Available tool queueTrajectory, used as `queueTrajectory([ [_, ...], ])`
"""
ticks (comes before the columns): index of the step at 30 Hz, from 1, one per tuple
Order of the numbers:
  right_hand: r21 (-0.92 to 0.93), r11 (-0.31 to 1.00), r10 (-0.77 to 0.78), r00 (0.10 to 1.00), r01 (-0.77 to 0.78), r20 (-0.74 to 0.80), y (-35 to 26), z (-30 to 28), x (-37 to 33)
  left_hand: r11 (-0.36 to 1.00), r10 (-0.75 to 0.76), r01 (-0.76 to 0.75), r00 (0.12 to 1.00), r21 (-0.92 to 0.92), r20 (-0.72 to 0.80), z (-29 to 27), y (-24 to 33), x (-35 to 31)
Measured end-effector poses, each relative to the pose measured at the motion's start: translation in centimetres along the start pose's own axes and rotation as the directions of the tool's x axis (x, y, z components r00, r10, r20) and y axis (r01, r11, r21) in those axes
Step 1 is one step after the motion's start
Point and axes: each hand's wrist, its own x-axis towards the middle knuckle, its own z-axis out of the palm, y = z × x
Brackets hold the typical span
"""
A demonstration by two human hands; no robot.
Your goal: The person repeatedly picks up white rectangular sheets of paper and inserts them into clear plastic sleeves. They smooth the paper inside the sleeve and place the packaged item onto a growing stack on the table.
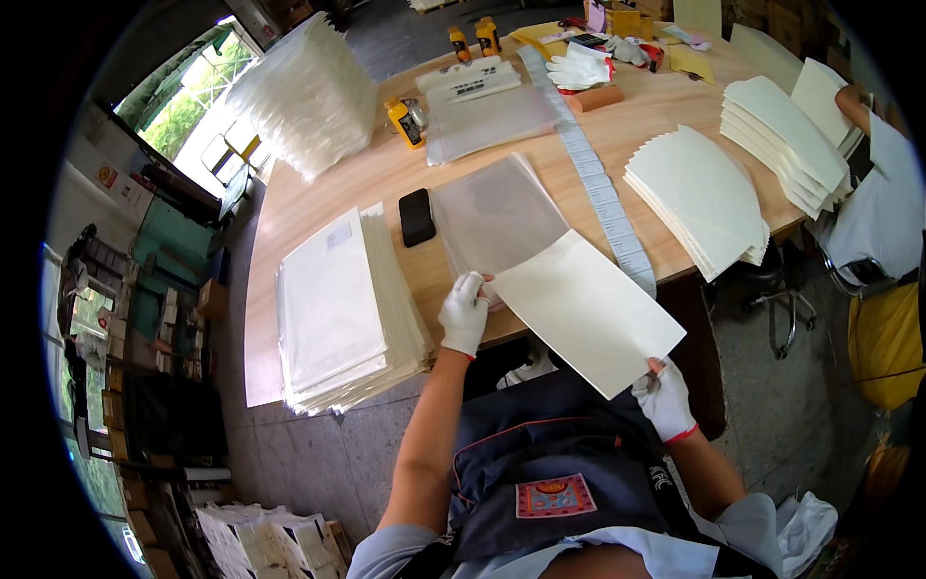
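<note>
My right hand, in a white glove with bare fingertips, grips the near edge of a cream card sheet. The sheet slants over the table's front edge, its far end overlapping a pile of clear plastic sleeves. My left hand, gloved alike, pinches at the sleeves' near edge, right beside the sheet's left corner. Whether it also holds that corner, I cannot tell. To the left rises a stack of sleeved cream sheets. A black phone lies between that stack and the sleeves.
Fanned cream sheets and further piles lie rightward, near another person's arm. A label strip crosses the table. Beyond are plastic packs, a yellow bottle, gloves and a tall plastic-bag stack.
</note>
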Motion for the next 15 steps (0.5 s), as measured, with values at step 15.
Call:
queueTrajectory([
  [15,-0.202,0.978,-0.024,0.985,0.058,0.168,-1.4,3.0,1.5,-0.476,-0.447,0.356,0.689,-0.804,0.57,9.9,1.8,-3.4],
])
